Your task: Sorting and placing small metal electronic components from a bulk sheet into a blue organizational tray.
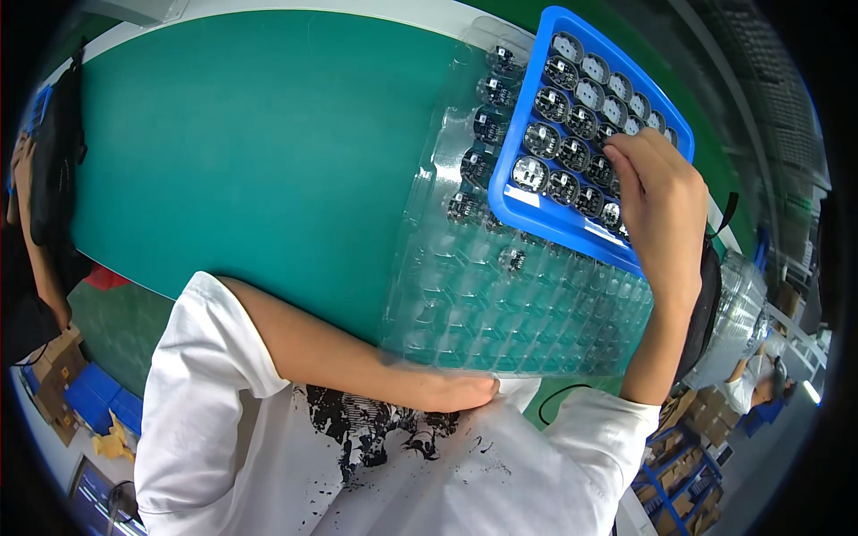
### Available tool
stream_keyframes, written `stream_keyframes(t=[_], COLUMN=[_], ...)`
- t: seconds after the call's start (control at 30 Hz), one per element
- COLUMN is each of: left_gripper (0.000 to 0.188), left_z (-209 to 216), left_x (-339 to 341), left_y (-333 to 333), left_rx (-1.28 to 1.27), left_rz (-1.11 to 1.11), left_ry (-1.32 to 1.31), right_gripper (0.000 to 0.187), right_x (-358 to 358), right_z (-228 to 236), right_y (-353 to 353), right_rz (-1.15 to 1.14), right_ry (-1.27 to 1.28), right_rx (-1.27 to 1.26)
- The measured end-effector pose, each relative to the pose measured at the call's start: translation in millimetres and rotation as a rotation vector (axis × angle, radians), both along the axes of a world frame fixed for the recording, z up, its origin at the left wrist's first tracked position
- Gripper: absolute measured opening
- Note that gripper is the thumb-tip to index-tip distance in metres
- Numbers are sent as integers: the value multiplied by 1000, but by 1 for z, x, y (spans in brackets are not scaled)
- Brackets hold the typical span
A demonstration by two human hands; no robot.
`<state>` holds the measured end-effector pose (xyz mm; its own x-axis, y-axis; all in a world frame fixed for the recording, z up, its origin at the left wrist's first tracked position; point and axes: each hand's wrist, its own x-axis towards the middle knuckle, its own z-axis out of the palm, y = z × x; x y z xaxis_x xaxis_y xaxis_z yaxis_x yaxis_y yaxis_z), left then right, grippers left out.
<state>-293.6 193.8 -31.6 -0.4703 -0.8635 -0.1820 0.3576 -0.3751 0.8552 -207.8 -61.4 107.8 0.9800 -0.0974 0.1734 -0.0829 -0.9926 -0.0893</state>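
My right hand (663,192) reaches over a blue tray (559,234) at the right, its thumb and fingers pinched together at a small round circuit board (606,134). Rows of similar boards (550,104) fill the tray, dark ones nearer the left and pale-faced ones toward the far side. Under the blue tray lies a clear plastic blister tray (456,313) with many pockets. Several dark boards (488,125) sit in its left pockets, and a lone board (512,260) sits farther in. My left hand (460,393) is curled at the blister tray's near edge; its fingertips are hidden.
A green mat (259,134) covers the table left of the trays. At the far left, another person's arm (36,232) is beside a black bag-like item (58,152). Beyond my right arm are a dark bag (706,313) and clear plastic wrapping (737,304).
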Motion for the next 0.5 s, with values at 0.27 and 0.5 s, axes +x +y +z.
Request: stream_keyframes(t=[0.27, 0.5], left_gripper=[35, 35], left_z=[2, 0], left_x=[-3, 0], left_y=[1, 3], left_rx=[33, 55], left_rz=[-63, -115], left_ry=[-50, -98], right_gripper=[6, 6], right_x=[-5, -6], right_z=[-8, -10], right_y=[-4, -12], right_rz=[17, 17], right_ry=[-56, -44], right_rx=[84, 193])
